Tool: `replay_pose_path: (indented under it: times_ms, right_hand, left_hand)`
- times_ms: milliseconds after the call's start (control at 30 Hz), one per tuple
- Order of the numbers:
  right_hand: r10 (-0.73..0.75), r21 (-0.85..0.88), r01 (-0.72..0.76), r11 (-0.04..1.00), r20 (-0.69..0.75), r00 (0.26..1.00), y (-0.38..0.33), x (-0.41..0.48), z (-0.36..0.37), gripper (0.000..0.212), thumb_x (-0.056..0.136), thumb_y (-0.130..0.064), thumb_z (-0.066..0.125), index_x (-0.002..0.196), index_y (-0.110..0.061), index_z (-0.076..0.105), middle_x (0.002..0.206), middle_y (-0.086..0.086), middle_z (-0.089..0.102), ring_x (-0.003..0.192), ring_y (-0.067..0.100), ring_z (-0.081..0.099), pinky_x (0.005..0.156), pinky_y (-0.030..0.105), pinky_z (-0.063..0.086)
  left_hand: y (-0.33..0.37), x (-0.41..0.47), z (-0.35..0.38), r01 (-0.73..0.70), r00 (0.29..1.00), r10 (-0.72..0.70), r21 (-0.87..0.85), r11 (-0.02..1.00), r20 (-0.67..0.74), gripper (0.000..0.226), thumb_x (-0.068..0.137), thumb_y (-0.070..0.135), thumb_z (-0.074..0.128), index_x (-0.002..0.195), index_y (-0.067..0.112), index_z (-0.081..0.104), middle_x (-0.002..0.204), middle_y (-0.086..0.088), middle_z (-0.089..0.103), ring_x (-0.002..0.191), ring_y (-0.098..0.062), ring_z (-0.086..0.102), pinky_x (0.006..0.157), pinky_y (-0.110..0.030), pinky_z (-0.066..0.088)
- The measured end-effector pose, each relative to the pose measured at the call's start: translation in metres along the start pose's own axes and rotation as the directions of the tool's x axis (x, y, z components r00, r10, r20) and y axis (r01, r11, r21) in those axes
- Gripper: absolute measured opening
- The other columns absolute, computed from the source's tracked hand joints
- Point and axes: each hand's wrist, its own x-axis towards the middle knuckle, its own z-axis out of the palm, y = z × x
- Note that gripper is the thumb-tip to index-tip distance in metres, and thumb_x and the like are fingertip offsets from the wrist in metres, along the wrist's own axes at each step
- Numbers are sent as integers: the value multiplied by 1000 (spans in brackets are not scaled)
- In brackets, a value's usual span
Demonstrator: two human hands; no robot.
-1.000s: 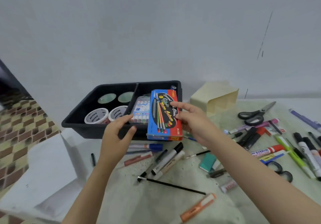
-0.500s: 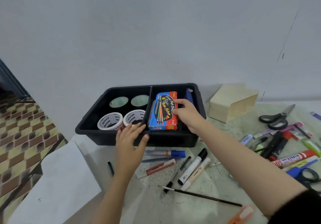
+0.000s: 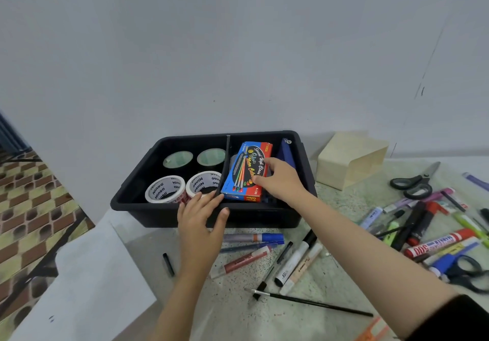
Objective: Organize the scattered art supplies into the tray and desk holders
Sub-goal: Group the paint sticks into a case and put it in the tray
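A black divided tray (image 3: 264, 216) stands against the wall. Its left compartment holds white tape rolls (image 3: 164, 190) and two greenish rolls (image 3: 177, 159). A blue and red water colour box (image 3: 246, 166) lies tilted in the right compartment, beside a dark blue item (image 3: 287, 153). My right hand (image 3: 283, 182) holds the box at its right edge, thumb and forefinger on its top face. My left hand (image 3: 201, 224) rests on the tray's front rim at the divider, fingers straight, thumb against the front wall.
A cream desk holder (image 3: 352, 161) lies on its side right of the tray. Markers (image 3: 296, 261), a blue pen (image 3: 254, 238), a thin paintbrush (image 3: 312, 303), a red marker (image 3: 439, 243) and scissors (image 3: 412, 182) are scattered in front and to the right. White paper (image 3: 87, 287) overhangs the table's left edge.
My right hand has carried the water colour box from above the tray's front rim down into the right compartment. My left hand has settled on the front rim.
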Motion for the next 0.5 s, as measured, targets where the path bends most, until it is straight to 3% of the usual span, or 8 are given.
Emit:
replay_pose_path:
  times_ms: [133, 267, 367, 500]
  right_hand:
    - [-23, -80, 24, 996, 15, 1000, -4, -2, -3, 62, 90, -24, 62, 143, -12, 32, 137, 6, 49, 120, 17, 51, 90, 27, 47]
    - [-26, -84, 30, 996, 54, 998, -3, -4, -7, 61, 93, -24, 58, 146, -14, 29, 140, 6, 46, 123, 17, 48, 89, 28, 47]
    - [-24, -56, 29, 998, 91, 996, 0, -6, -8, 62, 94, -27, 55, 148, -17, 25, 141, 5, 45, 121, 16, 50, 88, 28, 48]
    - [-6, -36, 14, 999, 199, 980, -3, -6, -7, 75, 90, -33, 60, 149, -22, 16, 144, 4, 40, 114, 15, 52, 67, 15, 47]
  left_hand:
    - [1, 0, 1, 7, 1000, -7, -1, 1000, -19, 33, 88, 35, 60, 118, 20, 65, 124, 7, 58, 125, -5, 35, 113, -30, 8]
    - [3, 0, 0, 7, 1000, -7, 0, 1000, -23, 40, 84, 39, 53, 118, 20, 65, 122, 10, 58, 126, -8, 39, 113, -29, 8]
    - [5, 0, -1, 1, 1000, 0, 26, 1000, -19, 49, 85, 47, 49, 122, 17, 62, 119, 2, 63, 121, -13, 47, 112, -37, 19]
    - [12, 4, -3, 16, 1000, -15, 156, 988, -8, 58, 83, 54, 40, 121, 16, 63, 111, 0, 67, 110, -19, 55, 103, -36, 26]
